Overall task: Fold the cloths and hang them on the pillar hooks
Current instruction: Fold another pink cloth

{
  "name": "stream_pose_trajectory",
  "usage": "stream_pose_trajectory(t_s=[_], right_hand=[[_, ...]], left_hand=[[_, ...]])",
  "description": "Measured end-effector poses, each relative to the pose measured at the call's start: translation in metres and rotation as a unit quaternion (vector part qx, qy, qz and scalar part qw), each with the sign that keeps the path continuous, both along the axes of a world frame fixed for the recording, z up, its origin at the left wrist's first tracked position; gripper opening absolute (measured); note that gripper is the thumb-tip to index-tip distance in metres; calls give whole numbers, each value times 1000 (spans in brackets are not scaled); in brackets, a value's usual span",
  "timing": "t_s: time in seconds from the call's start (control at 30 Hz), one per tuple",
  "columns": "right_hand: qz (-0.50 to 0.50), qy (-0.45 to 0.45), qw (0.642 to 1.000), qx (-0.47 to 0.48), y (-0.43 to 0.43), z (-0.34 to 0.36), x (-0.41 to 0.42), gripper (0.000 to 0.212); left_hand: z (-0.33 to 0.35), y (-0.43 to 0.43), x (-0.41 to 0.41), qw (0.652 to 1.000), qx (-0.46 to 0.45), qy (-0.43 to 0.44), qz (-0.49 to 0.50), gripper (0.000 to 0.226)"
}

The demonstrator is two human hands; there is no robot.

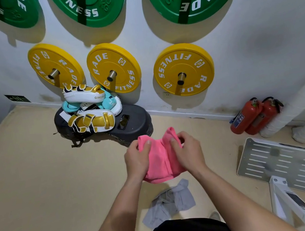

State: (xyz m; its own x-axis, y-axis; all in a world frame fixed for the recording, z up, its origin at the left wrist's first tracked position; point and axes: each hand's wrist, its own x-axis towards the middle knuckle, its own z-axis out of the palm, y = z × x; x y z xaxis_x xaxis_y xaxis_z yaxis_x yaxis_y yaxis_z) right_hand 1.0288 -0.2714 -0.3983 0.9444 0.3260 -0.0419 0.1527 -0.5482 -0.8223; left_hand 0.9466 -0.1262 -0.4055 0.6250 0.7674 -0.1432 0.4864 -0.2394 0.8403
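Observation:
A pink cloth point(160, 158) hangs in the air in front of me, held at its top edge by both hands. My left hand point(137, 159) grips its left upper corner and my right hand point(187, 151) grips its right upper corner, with the cloth bunched and sagging between them. Below it a grey cloth point(170, 204) lies crumpled on the beige floor, near my feet. No pillar hooks are visible in this view.
A dark pad point(129, 124) stacked with white-gold and teal boxing gear point(90, 108) sits against the wall. Yellow plates point(183, 70) and green plates point(91, 4) hang on wall pegs. Two red fire extinguishers point(253, 116) lie at right, beside a white slotted metal platform point(284, 165).

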Motion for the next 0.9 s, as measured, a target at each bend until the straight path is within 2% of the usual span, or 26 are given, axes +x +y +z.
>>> stream_pose_trajectory(t_s=[0.1, 0.23, 0.6, 0.67, 0.73, 0.83, 0.9], right_hand=[[26, 22, 999, -3, 12, -2, -17, 36], [51, 38, 998, 7, 15, -3, -26, 20], [48, 36, 997, 39, 17, -3, -34, 12], [63, 49, 996, 37, 16, -4, -32, 11], [80, 68, 994, 42, 13, -2, -30, 13], [100, 94, 989, 57, 7, 2, -26, 18], [110, 76, 990, 42, 2, 1, -19, 26]], left_hand=[[0, -14, 5, 999, -47, -15, -20, 28], [-2, -21, 3, 996, -70, -15, -50, 29], [8, -18, -2, 996, -7, -3, -88, 27], [8, -15, -2, 994, -41, -2, -99, 25], [12, -13, -2, 988, -113, -14, -108, 23], [18, -11, -3, 977, -174, -37, -121, 37], [22, -10, -3, 968, -206, -46, -139, 38]])
